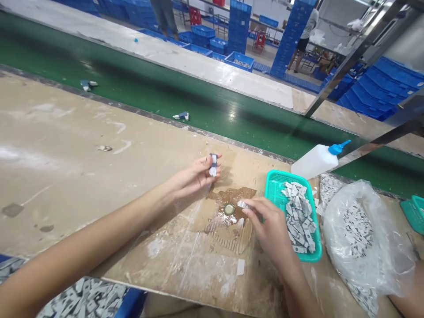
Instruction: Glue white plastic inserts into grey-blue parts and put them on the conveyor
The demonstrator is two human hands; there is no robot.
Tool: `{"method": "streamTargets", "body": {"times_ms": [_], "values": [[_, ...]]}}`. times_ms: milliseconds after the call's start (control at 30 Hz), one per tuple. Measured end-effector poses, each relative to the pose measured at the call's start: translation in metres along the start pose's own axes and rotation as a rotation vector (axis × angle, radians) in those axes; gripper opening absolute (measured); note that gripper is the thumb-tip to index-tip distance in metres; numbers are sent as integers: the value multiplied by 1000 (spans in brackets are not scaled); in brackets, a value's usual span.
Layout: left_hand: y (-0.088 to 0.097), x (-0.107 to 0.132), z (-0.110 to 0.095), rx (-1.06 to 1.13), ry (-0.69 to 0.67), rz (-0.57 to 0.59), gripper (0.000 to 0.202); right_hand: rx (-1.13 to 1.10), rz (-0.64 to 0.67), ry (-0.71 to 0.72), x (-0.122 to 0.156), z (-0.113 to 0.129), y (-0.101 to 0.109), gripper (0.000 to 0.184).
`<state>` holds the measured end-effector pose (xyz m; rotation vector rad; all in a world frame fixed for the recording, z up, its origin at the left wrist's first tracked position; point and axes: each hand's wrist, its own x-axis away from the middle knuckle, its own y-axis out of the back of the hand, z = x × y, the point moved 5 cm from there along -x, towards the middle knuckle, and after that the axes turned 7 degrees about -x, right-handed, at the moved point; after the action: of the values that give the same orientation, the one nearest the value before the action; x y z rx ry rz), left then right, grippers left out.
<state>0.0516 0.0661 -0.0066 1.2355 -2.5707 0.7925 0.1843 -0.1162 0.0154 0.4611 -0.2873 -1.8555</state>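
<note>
- At far left, a blue bin (pixel 130 304) of pale pieces sits by the near edge of the surface (pixel 139 132).
- Left hand (pixel 195 179): grip closed on a blue-and-white part (pixel 213 163), above the surface.
- Between the hands, a round disc (pixel 229 209).
- Right hand (pixel 270 221): grip pinching a small pale piece (pixel 242 204) near the disc.
- Next, a green basket (pixel 274 191) of pale pieces, a white bottle (pixel 311 162) and a clear bag (pixel 380 260).

A two-tone part (pixel 213 164), dark blue-grey and white, is held in the left hand (pixel 196 177); a small whitish piece (pixel 242 204) is pinched in the right hand (pixel 270 221).
</note>
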Motion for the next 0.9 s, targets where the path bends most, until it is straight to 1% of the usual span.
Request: {"method": "streamTargets", "body": {"times_ms": [67, 100, 167, 233, 300, 367, 433, 533, 667, 900], "values": [[4, 23, 16, 52, 110, 32, 29, 84, 15, -11, 1, -2, -15, 28], [5, 30, 22, 48, 134, 46, 30, 113, 15, -29, 1, -4, -20, 29], [5, 38, 31, 39, 130, 78, 29, 153, 15, -58, 2, -8, -25, 28], [4, 39, 35, 44, 83, 109, 27, 192, 30, -34, 3, -10, -27, 23], [4, 39, 35, 34, 35, 118, 30, 231, 74, 42, 3, -7, -28, 20], [6, 41, 35, 2, 18, 102, 35, 255, 115, 117, 2, -3, -29, 21], [7, 42, 33, -17, 12, 84, 37, 275, 142, 151, 2, -1, -29, 22], [6, 45, 31, -42, 11, 109, 35, 323, 165, 149, 2, 0, -30, 24], [1, 46, 35, -71, 54, 166, 28, 384, 196, 143, 4, 1, -31, 25], [-5, 49, 39, -123, 88, 162, 8, 467, 228, 180, 6, 3, -32, 28]]}}
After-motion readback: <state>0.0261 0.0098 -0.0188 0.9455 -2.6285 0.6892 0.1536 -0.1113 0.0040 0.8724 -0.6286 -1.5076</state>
